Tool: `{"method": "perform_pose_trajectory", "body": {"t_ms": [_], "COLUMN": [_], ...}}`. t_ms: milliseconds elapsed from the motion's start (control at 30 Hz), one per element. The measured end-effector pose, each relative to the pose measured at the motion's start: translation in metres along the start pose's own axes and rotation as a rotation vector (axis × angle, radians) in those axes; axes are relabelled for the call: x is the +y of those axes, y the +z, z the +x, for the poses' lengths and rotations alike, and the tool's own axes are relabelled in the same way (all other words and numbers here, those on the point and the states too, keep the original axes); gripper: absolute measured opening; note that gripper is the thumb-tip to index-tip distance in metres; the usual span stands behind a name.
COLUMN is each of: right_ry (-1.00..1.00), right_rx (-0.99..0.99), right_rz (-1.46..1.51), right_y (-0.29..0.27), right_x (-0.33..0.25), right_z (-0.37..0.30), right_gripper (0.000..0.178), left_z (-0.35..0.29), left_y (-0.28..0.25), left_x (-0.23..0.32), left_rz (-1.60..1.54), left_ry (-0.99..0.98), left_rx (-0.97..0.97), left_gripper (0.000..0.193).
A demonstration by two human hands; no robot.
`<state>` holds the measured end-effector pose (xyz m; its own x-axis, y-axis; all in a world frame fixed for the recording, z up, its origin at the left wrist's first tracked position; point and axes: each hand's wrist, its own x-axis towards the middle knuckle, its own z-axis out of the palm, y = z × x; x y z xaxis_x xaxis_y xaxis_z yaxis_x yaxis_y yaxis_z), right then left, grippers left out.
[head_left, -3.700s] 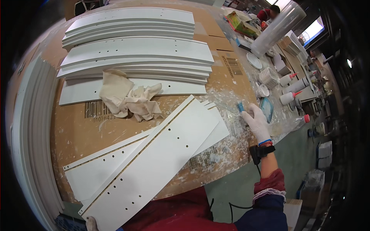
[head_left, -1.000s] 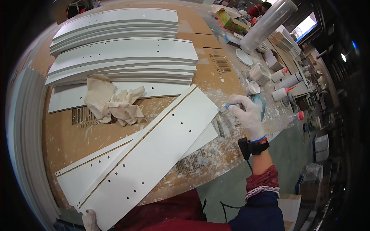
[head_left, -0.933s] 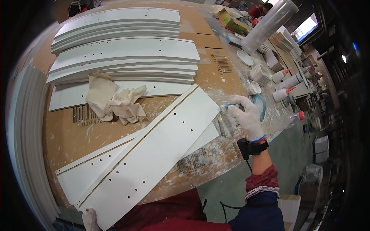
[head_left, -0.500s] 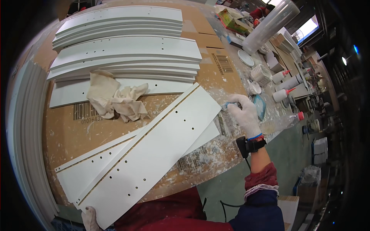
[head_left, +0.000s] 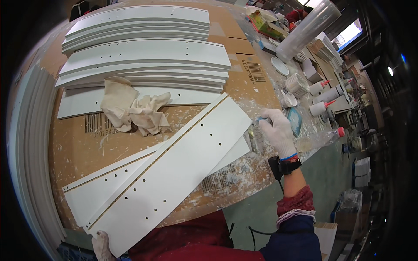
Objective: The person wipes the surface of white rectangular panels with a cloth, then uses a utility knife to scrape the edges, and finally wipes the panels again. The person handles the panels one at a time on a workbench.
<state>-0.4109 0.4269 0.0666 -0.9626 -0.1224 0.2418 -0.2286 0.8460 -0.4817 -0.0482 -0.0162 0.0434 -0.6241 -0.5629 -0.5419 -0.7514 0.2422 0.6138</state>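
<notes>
A white drilled board [head_left: 183,148] with a brown groove along one long edge lies slanted across another white grooved board [head_left: 113,174]. My left hand [head_left: 102,245], in a pale glove, grips the upper board at its near left corner; most of its fingers are hidden. Just off that board's far right end is my right hand [head_left: 280,134], gloved in white, fingers curled and pinched. A small bluish bit shows at its fingertips, too small to name. Crumpled beige cloths [head_left: 146,113] lie beyond the boards.
Stacks of white boards [head_left: 143,52] fill the table's far side, and more boards [head_left: 35,152] stand along the left. On the right are a teal dish [head_left: 294,121], a clear bottle [head_left: 322,138], red-tipped white bottles [head_left: 321,108] and a clear plastic roll [head_left: 309,30].
My right hand has turned slightly and its fingers have curled in more, still close to the board's end. My left hand keeps its place at the corner. The view has shifted a little.
</notes>
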Motion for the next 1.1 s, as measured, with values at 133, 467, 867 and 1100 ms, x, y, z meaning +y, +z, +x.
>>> {"method": "perform_pose_trajectory", "body": {"t_ms": [133, 467, 867, 1100], "right_ry": [0.001, 0.357, 0.278, 0.179], "right_rx": [0.098, 0.010, 0.250, 0.032], "right_rz": [0.082, 1.011, 0.654, 0.504], "right_y": [0.000, 0.026, 0.013, 0.010], "right_x": [0.002, -0.014, 0.019, -0.019], "right_z": [0.000, -0.009, 0.001, 0.033], "right_gripper": [0.023, 0.022, 0.025, 0.028], "left_z": [0.004, 0.002, 0.004, 0.007], "left_y": [-0.001, 0.003, 0.005, 0.006], "left_x": [-0.013, -0.006, -0.003, 0.002], "left_rz": [0.009, -0.069, -0.308, -0.547], "left_ry": [0.065, 0.049, -0.018, -0.170], "left_rx": [0.008, 0.075, 0.105, 0.080], "left_gripper": [0.041, 0.034, 0.035, 0.036]}}
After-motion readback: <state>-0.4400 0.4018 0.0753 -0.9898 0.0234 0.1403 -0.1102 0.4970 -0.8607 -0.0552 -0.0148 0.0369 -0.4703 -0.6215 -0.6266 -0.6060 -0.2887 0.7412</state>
